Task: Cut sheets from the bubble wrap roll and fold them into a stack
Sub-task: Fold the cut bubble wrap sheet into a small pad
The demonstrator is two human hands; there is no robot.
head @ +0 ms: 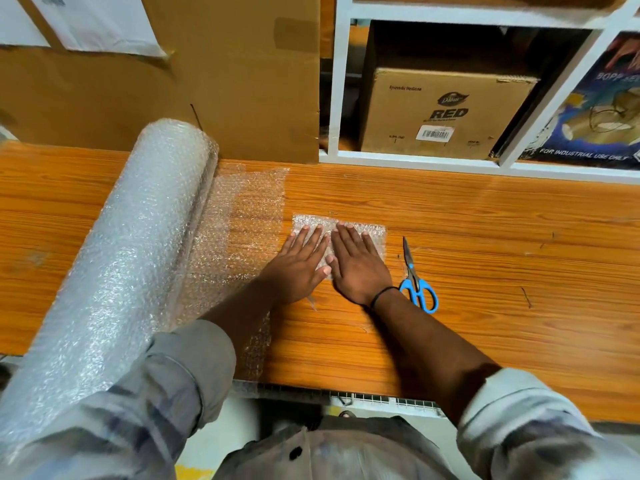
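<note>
wooden table (485,216) with both our hands flat on a folded bubble wrap sheet (375,233).
our left hand (301,268) and right hand (356,268) lie palm down, side by side, on the folded sheet, with the thumbs touching. the fingers are straight and slightly spread, pressing it onto the table, and neither hand grips anything. a dark band (381,294) circles our right wrist. left of the folded sheet, the bubble wrap roll (131,254) lies across the table, and its unrolled length (242,209) reaches almost to the sheet's left edge. just right of the folded sheet lie the blue-handled scissors (417,282), blades closed, apart from our hands. beyond the folded sheet stand a large cardboard panel (235,81) and a white shelf (336,98) holding a cardboard box (443,112).
</note>
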